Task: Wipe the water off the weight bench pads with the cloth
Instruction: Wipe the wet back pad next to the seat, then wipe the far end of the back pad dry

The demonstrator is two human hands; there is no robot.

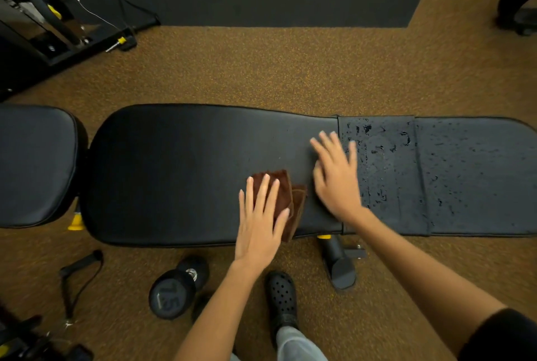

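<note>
Cloth [283, 200], brown and folded, lies flat on the near half of the long bench pad [186, 174], close to its front edge; its lower corner reaches that edge, and a second folded layer sticks out to the right; its left part is hidden under the fingers of the left hand [260, 224], so its full outline cannot be made out. That hand lies palm down with fingers spread, flat on the cloth, gripping nothing. The right hand [337, 177] is also open and spread, palm down just right of the cloth and apart from it; it is blurred, so whether it touches the pad cannot be told. The long pad runs left to right across the view; its left stretch looks dry and smooth, while a banded section [380, 163] beyond the right hand carries water drops and small puddles; further right the pad end [476, 174] is speckled with fine drops and is cut off by the frame. A separate seat pad [37, 165] sits at the left, also cut off. Beneath the front edge a bench foot [341, 267] shows; on the brown floor [261, 70] lie a dumbbell [174, 291] marked 75, a cable handle [78, 273] and the person's black clog [283, 299].
</note>
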